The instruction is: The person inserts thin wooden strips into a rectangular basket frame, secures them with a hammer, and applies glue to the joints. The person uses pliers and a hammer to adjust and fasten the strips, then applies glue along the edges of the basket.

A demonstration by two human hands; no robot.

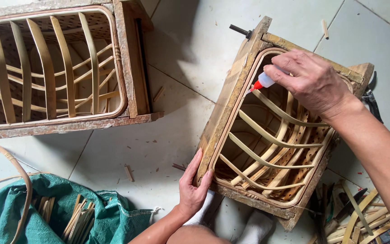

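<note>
Knees and white socks (253, 226) sit at the near edge, just under a wooden frame (231, 97) that stands tilted on the tiled floor (190, 49). Inside the frame a bamboo basket (271, 149) is half woven, its curved strips crossing over a perforated base. Left hand (194, 183) grips the frame's near left corner, fingers curled over the edge and thumb pressed on the outer face. Right hand (314, 79) comes in from the right over the far rim, fingers closed round a small glue bottle (263, 82) (white body, red nozzle), whose tip touches the inner rim at the far left corner of the basket.

To the far left stands a second frame (132, 58) with another basket (46, 68) of upright and crossing strips. Near left lies a green sack (109, 217) holding cut bamboo sticks (80, 219), with a bent bamboo hoop (21, 180) resting across it. Near right, loose strips (362, 221) are heaped on the floor beside the frame. A dark tool (373, 101) shows just behind the right wrist, mostly hidden. Small offcuts are scattered over the tiles between the frames.
</note>
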